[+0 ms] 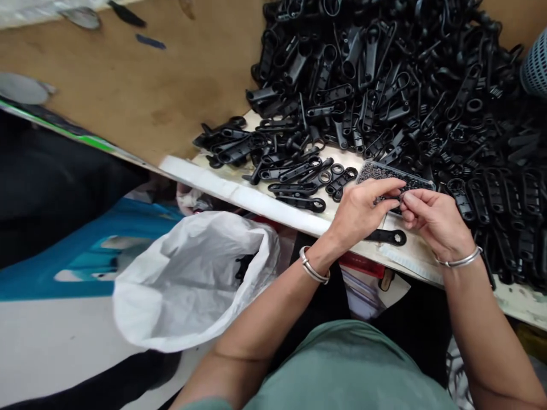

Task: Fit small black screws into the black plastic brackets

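Observation:
My left hand (365, 206) and my right hand (436, 221) meet fingertip to fingertip over the front of a clear box (397, 169) of small dark pieces, perhaps screws. The thumb and fingers of my left hand curve toward a small dark thing at the tips, too small to name. In my right hand, thumb and forefinger are pinched together at the same spot; what they hold is hidden. Just below the hands, a black plastic arm-shaped part (391, 237) with a ring end lies flat near the table edge, partly behind my left wrist.
A big heap of black plastic parts (367, 74) covers the back of the table (342, 158), with several more at left. Similar parts (496, 199) stand in rows at right. An open white sack (188, 279) sits below the edge. A grey-blue basket (536, 68) stands far right.

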A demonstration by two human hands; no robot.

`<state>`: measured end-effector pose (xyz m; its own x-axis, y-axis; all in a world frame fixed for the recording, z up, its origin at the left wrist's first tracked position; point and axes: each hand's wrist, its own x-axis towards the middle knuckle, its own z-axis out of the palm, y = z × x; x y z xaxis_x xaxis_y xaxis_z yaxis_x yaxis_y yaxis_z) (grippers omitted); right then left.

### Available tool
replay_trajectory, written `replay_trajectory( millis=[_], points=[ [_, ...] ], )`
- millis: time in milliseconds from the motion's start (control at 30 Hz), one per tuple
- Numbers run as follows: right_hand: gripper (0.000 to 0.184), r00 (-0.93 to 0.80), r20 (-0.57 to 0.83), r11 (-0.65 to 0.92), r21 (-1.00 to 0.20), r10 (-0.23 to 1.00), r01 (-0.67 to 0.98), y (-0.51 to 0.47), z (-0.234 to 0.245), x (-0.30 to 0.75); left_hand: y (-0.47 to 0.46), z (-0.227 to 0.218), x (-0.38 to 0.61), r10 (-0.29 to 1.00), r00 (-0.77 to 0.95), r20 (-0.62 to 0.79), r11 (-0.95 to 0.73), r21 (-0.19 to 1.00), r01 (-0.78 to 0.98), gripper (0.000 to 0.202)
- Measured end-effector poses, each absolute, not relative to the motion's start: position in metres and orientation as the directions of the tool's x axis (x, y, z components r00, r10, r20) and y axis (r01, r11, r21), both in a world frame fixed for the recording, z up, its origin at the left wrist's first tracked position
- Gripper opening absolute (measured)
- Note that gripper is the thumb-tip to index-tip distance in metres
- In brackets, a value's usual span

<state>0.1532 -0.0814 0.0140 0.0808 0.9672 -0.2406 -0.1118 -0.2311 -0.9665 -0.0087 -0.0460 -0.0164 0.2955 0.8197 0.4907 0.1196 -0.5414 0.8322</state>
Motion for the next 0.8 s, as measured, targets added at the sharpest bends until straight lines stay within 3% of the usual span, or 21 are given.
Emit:
replay_trajectory(
  millis=[233,433,500,667,800],
  points=[
    [0.037,0.094,-0.209,-0.197,-0.972,0.973,-0.127,-0.097,0.011,0.152,-0.058,-0.02,0.005,0.862,0.24,0.447,-0.472,0.88,0.054,0.029],
    [0.038,0.115,-0.234,-0.21,-0.959,0.965,-0.188,-0.106,0.009,0.151,-0.068,-0.023,0.001,0.706,0.268,0.655,-0.708,0.663,0.243,0.017],
    [0.037,0.097,-0.278,-0.25,-0.941,0.956,-0.229,-0.11,0.008,0.153,-0.072,-0.022,0.001,0.71,0.241,0.662,-0.704,0.67,0.235,0.017],
    [0.034,0.126,-0.293,-0.25,-0.928,0.948,-0.277,-0.124,0.008,0.157,-0.078,-0.021,0.001,0.905,0.197,0.376,-0.378,0.925,-0.03,0.024],
    [0.027,0.186,-0.171,-0.123,-0.962,0.968,-0.243,-0.133,0.01,0.153,-0.08,-0.02,0.002,0.938,0.263,0.225,-0.181,0.966,-0.182,0.027]
  ],
)
